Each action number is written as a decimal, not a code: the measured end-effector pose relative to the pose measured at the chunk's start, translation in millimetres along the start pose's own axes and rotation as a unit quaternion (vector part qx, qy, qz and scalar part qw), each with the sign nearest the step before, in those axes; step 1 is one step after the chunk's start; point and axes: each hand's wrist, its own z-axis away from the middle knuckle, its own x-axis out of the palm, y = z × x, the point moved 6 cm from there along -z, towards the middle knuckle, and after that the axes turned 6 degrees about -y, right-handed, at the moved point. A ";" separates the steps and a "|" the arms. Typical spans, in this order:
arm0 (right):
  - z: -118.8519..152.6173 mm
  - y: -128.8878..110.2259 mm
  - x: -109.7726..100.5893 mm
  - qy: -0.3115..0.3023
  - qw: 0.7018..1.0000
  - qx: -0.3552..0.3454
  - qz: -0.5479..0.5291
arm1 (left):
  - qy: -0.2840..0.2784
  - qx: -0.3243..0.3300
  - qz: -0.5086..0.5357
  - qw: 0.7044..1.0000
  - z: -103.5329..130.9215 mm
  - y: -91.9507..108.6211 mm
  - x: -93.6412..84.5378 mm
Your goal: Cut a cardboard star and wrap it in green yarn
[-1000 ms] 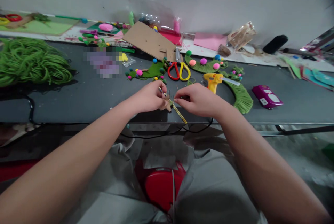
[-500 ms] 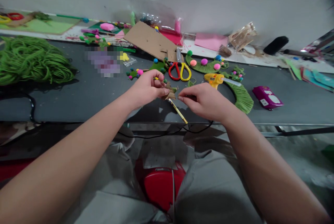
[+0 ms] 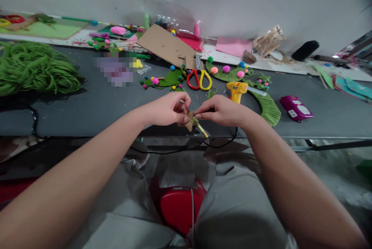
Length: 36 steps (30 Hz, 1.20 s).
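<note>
My left hand (image 3: 165, 109) is closed on a small brown cardboard cutout (image 3: 189, 126) with pointed edges, perhaps a star. Green yarn (image 3: 195, 120) lies on its right side. The fingertips of my right hand (image 3: 226, 110) are pinched together at that yarn, touching the cutout. Partly hidden beneath it, a yellow pencil (image 3: 203, 130) lies near the front table edge. Beyond my hands are red-and-yellow-handled scissors (image 3: 199, 78) and, to the right, a yellow glue gun (image 3: 237, 89) with a clear stick in its back.
A heap of green yarn (image 3: 37, 69) covers the left side. Behind lie a cardboard sheet (image 3: 167, 45) and green pieces with colored pompoms (image 3: 171, 78). A yarn-wrapped ring (image 3: 269, 111) and a purple packet (image 3: 296, 108) sit at right. A black cord (image 3: 229, 142) hangs over the front edge.
Both hands have come down and closer to the table's front edge. The cutout has turned, and my right fingertips, apart from it before, now meet the yarn on it.
</note>
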 end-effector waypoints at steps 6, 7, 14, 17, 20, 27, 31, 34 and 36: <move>3.0 -16.3 0.5 0.030 0.991 0.044 0.126 | 0.025 -0.077 -0.087 0.993 0.6 -5.6 2.6; 4.3 -20.9 0.6 0.039 0.987 0.055 0.146 | 0.037 -0.090 -0.086 0.992 0.9 -5.8 1.8; 12.0 -40.9 5.4 0.051 0.971 0.119 0.201 | 0.138 -0.104 -0.091 0.981 1.0 -7.9 -12.1; 14.8 -43.9 7.6 0.061 0.970 0.113 0.207 | 0.169 -0.090 -0.041 0.981 3.1 -6.8 -16.3; 16.8 -45.3 9.8 0.077 0.972 0.106 0.197 | 0.181 -0.074 0.017 0.981 6.4 -1.5 -17.1; 16.0 -38.3 9.9 0.103 0.981 0.086 0.143 | 0.226 -0.046 0.042 0.972 12.4 8.0 -24.5; 13.4 -28.8 7.4 0.105 0.987 0.062 0.106 | 0.214 -0.021 0.054 0.975 11.8 4.7 -26.6; 9.8 -22.8 6.7 0.095 0.993 0.036 0.062 | 0.195 -0.014 0.055 0.979 11.3 2.9 -26.3; 6.7 -19.9 7.0 0.082 0.996 0.016 0.035 | 0.170 -0.007 0.057 0.984 10.8 4.5 -24.1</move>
